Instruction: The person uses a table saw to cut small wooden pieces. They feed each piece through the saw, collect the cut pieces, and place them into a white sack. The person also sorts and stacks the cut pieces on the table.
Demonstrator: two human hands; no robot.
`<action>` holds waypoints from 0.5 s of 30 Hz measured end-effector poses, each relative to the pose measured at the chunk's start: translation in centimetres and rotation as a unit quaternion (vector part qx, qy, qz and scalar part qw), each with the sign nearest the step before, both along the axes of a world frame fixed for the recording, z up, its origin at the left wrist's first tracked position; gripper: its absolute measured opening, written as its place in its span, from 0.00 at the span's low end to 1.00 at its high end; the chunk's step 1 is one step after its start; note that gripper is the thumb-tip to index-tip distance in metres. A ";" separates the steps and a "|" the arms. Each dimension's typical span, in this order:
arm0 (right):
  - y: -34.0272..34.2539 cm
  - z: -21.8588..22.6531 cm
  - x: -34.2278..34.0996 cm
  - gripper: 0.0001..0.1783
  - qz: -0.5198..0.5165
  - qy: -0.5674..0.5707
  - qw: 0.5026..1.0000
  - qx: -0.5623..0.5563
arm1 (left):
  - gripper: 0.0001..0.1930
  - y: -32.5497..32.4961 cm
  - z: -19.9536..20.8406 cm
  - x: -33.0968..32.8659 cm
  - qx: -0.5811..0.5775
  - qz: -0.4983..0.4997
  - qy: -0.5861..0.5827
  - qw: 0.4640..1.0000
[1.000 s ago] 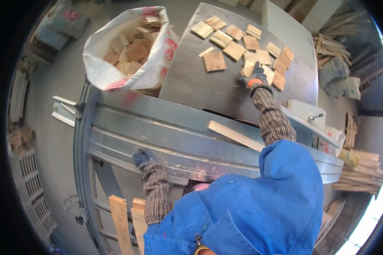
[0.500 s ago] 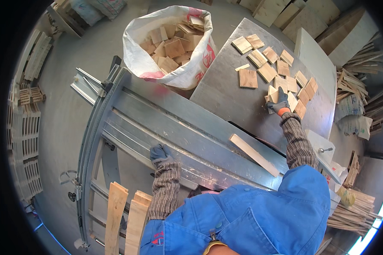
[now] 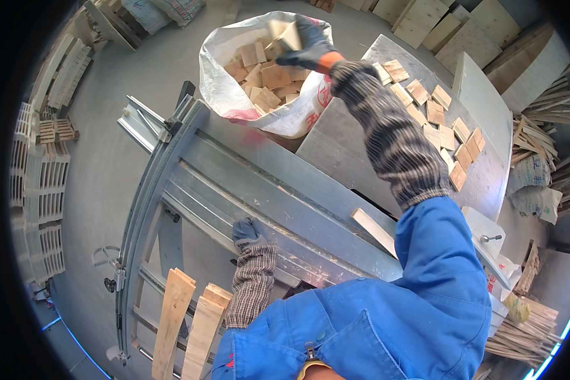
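Observation:
Above the far rim of a white woven sack (image 3: pixel 216 82), my right hand (image 3: pixel 310 49), in a dark glove with an orange cuff, is closed on wood blocks (image 3: pixel 286 37) blurred by motion. Similar small square wood pieces (image 3: pixel 276 77) fill the sack below it. My left hand (image 3: pixel 248 233), in a grey-blue glove, rests on the near rails of the metal sliding table (image 3: pixel 278 202). Its fingers are curled, and whatever lies under them is hidden. More flat square wood pieces (image 3: pixel 435 113) are scattered over the grey machine top (image 3: pixel 342 136) to the right, partly behind my right sleeve.
A wood strip (image 3: pixel 375 232) lies on the sliding table near my right elbow. Long boards (image 3: pixel 173 316) lean at the lower left beside the metal frame (image 3: pixel 133 234). Stacked pallets (image 3: pixel 44 209) line the left; offcut piles (image 3: pixel 532 136) and sheets (image 3: pixel 481 38) stand on the right.
My right hand has moved from the scattered pieces on the machine top leftward and away to the sack, carrying wood blocks. The left hand stays on the sliding table. The view has shifted slightly.

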State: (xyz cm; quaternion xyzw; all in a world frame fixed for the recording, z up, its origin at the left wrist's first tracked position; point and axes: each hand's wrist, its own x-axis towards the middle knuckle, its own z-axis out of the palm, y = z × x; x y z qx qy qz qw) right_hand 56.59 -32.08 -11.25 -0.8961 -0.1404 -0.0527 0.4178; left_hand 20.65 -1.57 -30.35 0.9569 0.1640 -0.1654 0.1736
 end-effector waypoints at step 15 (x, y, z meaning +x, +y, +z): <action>-20.8 -9.2 -17.5 0.67 0.004 0.228 0.848 -0.478 | 0.12 0.9 -2.9 -1.4 0.104 -0.103 -0.083 0.986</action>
